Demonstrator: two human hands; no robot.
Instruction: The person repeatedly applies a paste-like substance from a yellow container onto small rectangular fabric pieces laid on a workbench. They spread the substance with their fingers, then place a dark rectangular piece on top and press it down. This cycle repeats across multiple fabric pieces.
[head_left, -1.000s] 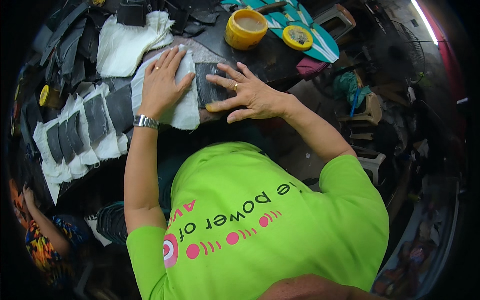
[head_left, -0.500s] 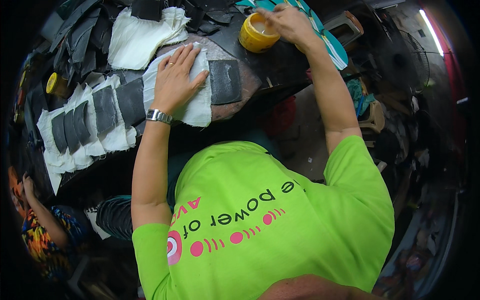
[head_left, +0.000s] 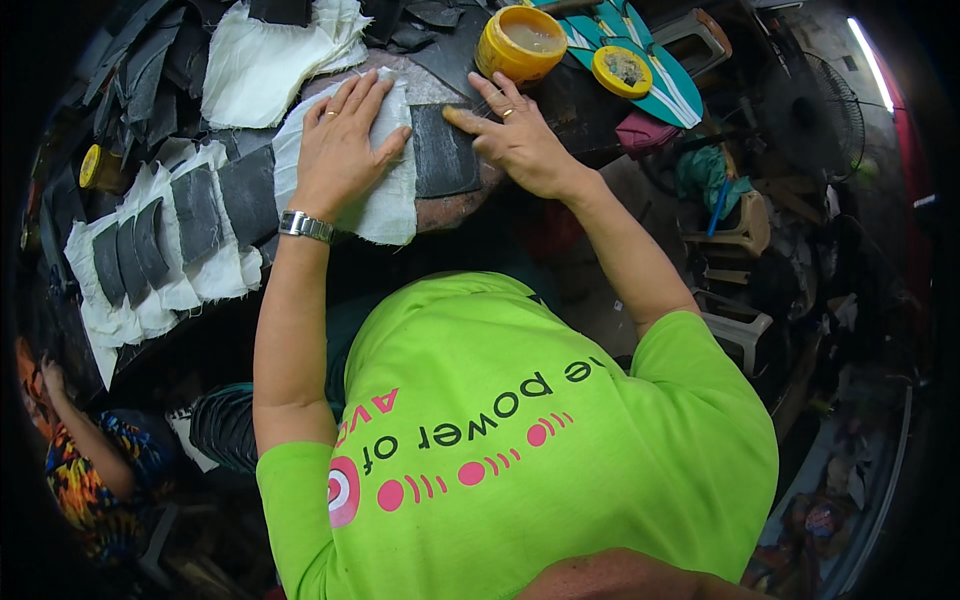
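Note:
My left hand [head_left: 345, 150] lies flat with fingers stretched out on a frayed white cloth piece [head_left: 385, 212]. Beside it, partly against the cloth's right edge, is a black rectangular piece [head_left: 440, 160] with a whitish smear on its surface. The tip of my right index finger, coated in something yellowish, rests at the upper right edge of that black piece. The other fingers of my right hand [head_left: 525, 148] are spread and hold nothing. Just beyond them stands an uncovered yellow tub [head_left: 493, 62] with a pale, wet-looking paste inside.
A yellow lid [head_left: 610, 72] with dried residue lies on green sole-shaped pieces [head_left: 672, 92]. To the left, black pieces [head_left: 198, 212] overlap white cloths in a row. Black scraps [head_left: 140, 75] pile up behind. Another person's arm [head_left: 95, 440] shows at lower left.
My right hand has come from the yellow tub, back toward me and left, onto the black piece. My left hand stays on the white cloth. The lid has come into view.

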